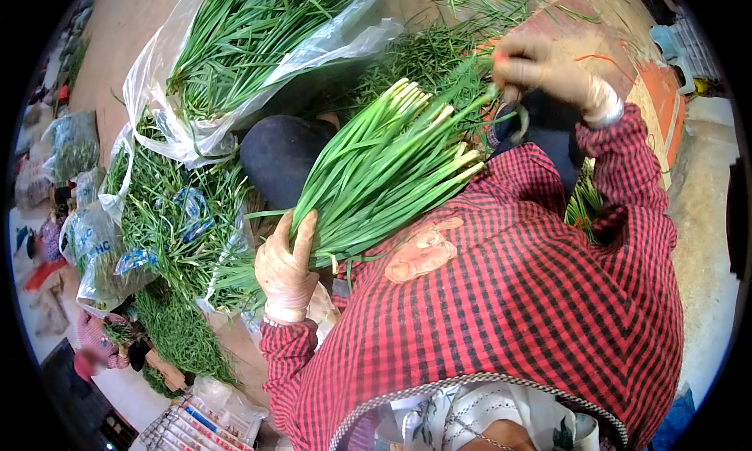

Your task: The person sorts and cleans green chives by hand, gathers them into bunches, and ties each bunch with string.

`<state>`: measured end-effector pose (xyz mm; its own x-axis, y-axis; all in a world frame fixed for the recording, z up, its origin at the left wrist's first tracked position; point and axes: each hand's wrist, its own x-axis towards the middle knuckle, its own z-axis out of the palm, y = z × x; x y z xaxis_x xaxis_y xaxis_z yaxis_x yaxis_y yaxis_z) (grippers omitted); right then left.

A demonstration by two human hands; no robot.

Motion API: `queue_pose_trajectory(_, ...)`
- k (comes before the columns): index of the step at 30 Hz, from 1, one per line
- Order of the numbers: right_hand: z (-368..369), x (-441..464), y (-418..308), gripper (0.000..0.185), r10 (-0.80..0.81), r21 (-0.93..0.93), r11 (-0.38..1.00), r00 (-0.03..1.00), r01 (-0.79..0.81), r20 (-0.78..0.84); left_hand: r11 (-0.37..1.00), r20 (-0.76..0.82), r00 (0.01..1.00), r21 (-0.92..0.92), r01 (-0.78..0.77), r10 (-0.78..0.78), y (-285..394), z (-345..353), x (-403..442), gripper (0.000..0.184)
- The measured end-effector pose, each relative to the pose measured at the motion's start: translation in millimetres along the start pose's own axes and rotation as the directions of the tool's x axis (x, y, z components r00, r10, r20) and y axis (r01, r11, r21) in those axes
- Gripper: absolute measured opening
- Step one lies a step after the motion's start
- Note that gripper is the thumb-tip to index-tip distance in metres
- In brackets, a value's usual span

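A bunch of garlic chives (384, 169) lies slantwise across my lap, its pale cut ends toward the upper right. My gloved left hand (286, 267) is closed around the leafy lower left end, thumb and fingers wrapped over it. Beyond the pale ends, my gloved right hand (544, 71) is raised with its fingers bent together, blurred by motion. A pale green strand (518, 126) hangs just below those fingertips, and a bit of orange-red shows at them. What the right fingers hold is too blurred to name. A red checked apron (501, 294) covers my front.
An open plastic bag (149, 99) full of long green leaves stands at upper left. Loose greens (176, 333) are heaped below it. A reddish board (580, 40) with orange ties lies at upper right. Another person (98, 341) sits at far left. A wire basket (196, 427) stands at lower left.
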<state>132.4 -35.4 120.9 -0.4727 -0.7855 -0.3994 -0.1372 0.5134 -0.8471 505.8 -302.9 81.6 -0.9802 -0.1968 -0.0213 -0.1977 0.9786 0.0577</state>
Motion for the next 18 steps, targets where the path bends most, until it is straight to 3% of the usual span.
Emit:
queue_pose_trajectory(2,-35,21,34,0.029,0.062,-0.008,0.998,0.995,-0.062,-0.073,1.0,-0.013,1.0,0.003,-0.002,0.002,0,1,0,0.084)
queue_pose_trajectory(3,-49,35,61,0.032,-0.023,-0.319,0.945,0.962,-0.068,-0.273,1.0,-0.025,1.0,0.007,-0.006,0.007,0,1,0,0.084)
queue_pose_trajectory(4,-57,43,74,0.036,-0.168,-0.592,0.795,0.889,-0.133,-0.425,1.0,-0.03,1.0,0.008,-0.006,0.007,1,0,2,0.084)
queue_pose_trajectory(5,-39,39,51,0.042,-0.074,-0.601,0.77,0.907,-0.212,-0.415,1.0,-0.016,1.0,0.013,-0.004,0.004,1,-1,3,0.085)
queue_pose_trajectory(7,15,45,29,0.047,-0.47,-0.72,0.687,0.815,0.096,-0.34,1.0,0.002,1.0,0.021,-0.005,0.005,2,-3,4,0.085)
queue_pose_trajectory(9,63,54,2,0.05,-0.7,-0.723,0.523,0.711,0.451,-0.062,0.999,0.014,1.0,0.04,-0.013,0.012,3,-4,6,0.086)
queue_pose_trajectory(13,135,58,-38,0.027,-0.546,-0.605,0.522,0.781,0.601,0.303,0.999,-0.002,0.999,0.031,-0.043,0.043,3,-5,7,0.091)
queue_pose_trajectory(15,143,69,-31,0.022,-0.576,-0.614,0.518,0.773,0.596,0.265,0.999,0.044,0.999,0.041,0.016,-0.018,3,-5,5,0.086)
queue_pose_trajectory(18,136,67,-22,0.021,-0.704,-0.331,0.631,0.697,0.701,0.133,1.0,-0.008,1.0,0.015,-0.01,0.01,-2,3,-1,0.089)
